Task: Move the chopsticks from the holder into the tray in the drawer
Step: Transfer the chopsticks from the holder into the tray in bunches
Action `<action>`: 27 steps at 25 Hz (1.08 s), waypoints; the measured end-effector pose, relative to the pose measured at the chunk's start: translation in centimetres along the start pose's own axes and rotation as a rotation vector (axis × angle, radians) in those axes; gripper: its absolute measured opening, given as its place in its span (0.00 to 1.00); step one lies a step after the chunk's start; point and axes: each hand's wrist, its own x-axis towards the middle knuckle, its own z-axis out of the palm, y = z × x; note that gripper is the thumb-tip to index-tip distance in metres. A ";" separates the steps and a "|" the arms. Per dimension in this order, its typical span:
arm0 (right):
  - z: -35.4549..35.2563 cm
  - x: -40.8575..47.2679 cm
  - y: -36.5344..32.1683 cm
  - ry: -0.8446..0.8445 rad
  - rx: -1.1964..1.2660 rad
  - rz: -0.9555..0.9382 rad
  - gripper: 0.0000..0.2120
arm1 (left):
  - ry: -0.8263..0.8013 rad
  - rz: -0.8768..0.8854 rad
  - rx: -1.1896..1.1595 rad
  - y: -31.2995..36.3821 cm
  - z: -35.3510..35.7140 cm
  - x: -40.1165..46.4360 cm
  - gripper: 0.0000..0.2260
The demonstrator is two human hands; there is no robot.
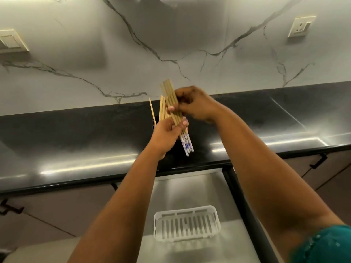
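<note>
A: Head view, item one. Where is the bundle of chopsticks [173, 111]?

B: Raised above the black surface [76, 141], tilted, with the plain wooden ends up and toward the marble wall [171, 44] and the blue-and-white patterned ends down. Both hands hold it.

A: State of the left hand [168, 134]?

B: It is under the lower half of the bundle. Its fingers [183, 124] are curled around the sticks, grasping them just above the patterned ends.

A: And the right hand [195, 104]?

B: It is on the upper half of the bundle, with its fingers closed on the sticks from the right side. The two hands are just beside each other.

A: Where is the holder [154, 121]?

B: It stands on the surface, directly behind the left hand, and is mostly hidden. Only a dark edge shows. Several loose sticks [161, 109] rise from that spot, one leaning out to the left. I cannot tell how many there are.

A: Location of the drawer [190, 190]?

B: It is pulled open below the surface edge, between the forearms. The white slotted tray [187, 225] lies on the drawer floor, with no sticks in it.
</note>
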 end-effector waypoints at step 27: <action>22.5 -19.1 28.3 -0.793 -0.853 0.362 0.23 | 0.252 -0.977 0.151 -30.2 -3.9 -16.8 0.13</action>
